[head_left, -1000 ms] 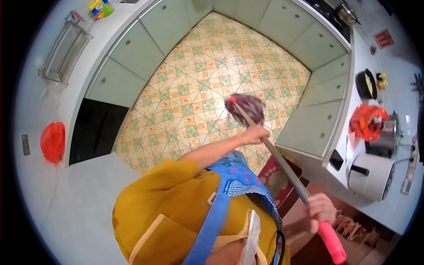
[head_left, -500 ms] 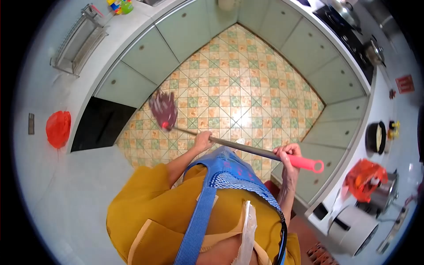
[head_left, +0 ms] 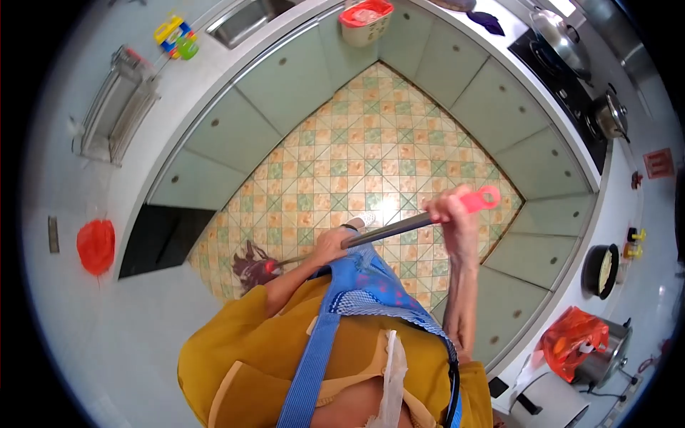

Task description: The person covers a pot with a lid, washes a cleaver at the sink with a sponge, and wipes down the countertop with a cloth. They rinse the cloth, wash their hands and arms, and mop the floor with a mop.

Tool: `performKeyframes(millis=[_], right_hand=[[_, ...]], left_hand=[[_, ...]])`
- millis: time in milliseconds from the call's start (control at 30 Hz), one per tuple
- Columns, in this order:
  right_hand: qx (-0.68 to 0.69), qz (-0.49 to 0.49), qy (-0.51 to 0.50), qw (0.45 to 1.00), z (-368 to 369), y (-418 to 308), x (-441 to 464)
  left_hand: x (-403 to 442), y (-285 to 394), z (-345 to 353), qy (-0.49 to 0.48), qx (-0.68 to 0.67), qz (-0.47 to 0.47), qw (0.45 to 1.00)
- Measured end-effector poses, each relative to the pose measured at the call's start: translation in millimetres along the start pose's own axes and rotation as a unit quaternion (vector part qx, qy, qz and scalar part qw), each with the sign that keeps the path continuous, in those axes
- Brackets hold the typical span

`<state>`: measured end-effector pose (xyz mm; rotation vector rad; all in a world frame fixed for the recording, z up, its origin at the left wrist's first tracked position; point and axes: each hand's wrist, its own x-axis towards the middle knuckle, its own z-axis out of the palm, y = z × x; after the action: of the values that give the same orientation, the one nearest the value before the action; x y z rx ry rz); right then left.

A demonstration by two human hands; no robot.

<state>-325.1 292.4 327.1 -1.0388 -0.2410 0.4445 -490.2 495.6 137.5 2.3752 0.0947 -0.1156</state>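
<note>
Both my hands are closed around a mop (head_left: 389, 231) with a dark pole and a pink end grip. My left hand (head_left: 329, 246) wraps the pole partway down, close to my blue apron (head_left: 367, 274). Higher up, my right hand (head_left: 452, 207) grips it just below the pink end, arm stretched forward. The dark purple mop head (head_left: 250, 269) lies on the tiled floor (head_left: 342, 164) at the left, partly hidden behind my left forearm. A small red joint links head and pole. Part of one foot (head_left: 354, 224) shows past the apron.
Pale green cabinets (head_left: 267, 85) enclose the floor on both sides, with a black panel (head_left: 164, 239) at the left. A lined bin (head_left: 366, 21) hangs on the far cabinets. The right counter carries a stove (head_left: 564, 89), a black pan (head_left: 600, 271) and a red bag (head_left: 573, 342).
The mop head has swung back toward me along the left side. My right hand has moved forward and up with the pink end. The view has tilted further forward.
</note>
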Motion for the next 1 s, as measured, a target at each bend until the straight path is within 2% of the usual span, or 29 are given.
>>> performKeyframes(millis=[67,200,267,333,433,533,600,667,733,767,833,867,900,933,1000], right_hand=[[0.016,-0.050,0.040,0.998,-9.5,-26.4,18.0],[-0.062,-0.202,0.085,0.974,-21.9,-73.8,21.9],[-0.075,-0.222,0.131,0.963,-24.7,-78.3,3.0],[-0.160,-0.216,0.190,0.944,-23.7,-69.8,-20.7],[-0.220,-0.213,0.314,0.899,-7.8,-58.5,-54.7],[-0.294,-0.239,0.390,0.839,19.0,-77.2,-79.1],[-0.391,-0.235,0.388,0.800,39.5,-88.0,-87.7],[-0.498,-0.211,0.392,0.745,60.7,-97.0,-83.0],[-0.536,-0.196,0.436,0.696,74.8,-102.3,-85.8],[-0.543,-0.214,0.463,0.667,77.1,-103.8,-92.7],[-0.567,-0.219,0.564,0.559,84.1,-110.5,-118.7],[-0.540,-0.231,0.618,0.522,89.4,-116.8,-135.1],[-0.541,-0.224,0.673,0.452,96.8,-125.6,-135.6],[-0.525,-0.230,0.685,0.449,99.9,-133.2,-165.7],[-0.452,-0.255,0.729,0.446,106.1,-144.6,-209.3]], left_hand=[[58.6,8.2,-15.6,-0.009,-0.030,0.063,0.998],[171.6,27.7,-19.2,0.009,-0.036,0.184,0.982],[228.7,28.0,-0.7,-0.005,-0.006,0.233,0.972],[269.7,41.8,11.1,0.030,0.036,0.301,0.953],[302.5,64.6,56.7,-0.042,0.013,0.327,0.944],[300.4,113.8,88.5,-0.105,-0.054,0.380,0.917],[292.5,151.3,99.8,-0.168,-0.086,0.393,0.900],[276.9,177.4,130.4,-0.216,-0.146,0.431,0.864],[252.5,202.0,153.6,-0.281,-0.197,0.453,0.823],[236.9,213.1,162.0,-0.324,-0.205,0.456,0.803],[197.0,231.3,171.2,-0.361,-0.196,0.460,0.787],[183.7,243.8,156.7,-0.424,-0.170,0.456,0.764],[171.9,255.3,142.2,-0.484,-0.140,0.452,0.736],[148.0,252.5,158.6,-0.496,-0.159,0.458,0.720],[128.8,255.0,128.9,-0.543,-0.201,0.452,0.678]])
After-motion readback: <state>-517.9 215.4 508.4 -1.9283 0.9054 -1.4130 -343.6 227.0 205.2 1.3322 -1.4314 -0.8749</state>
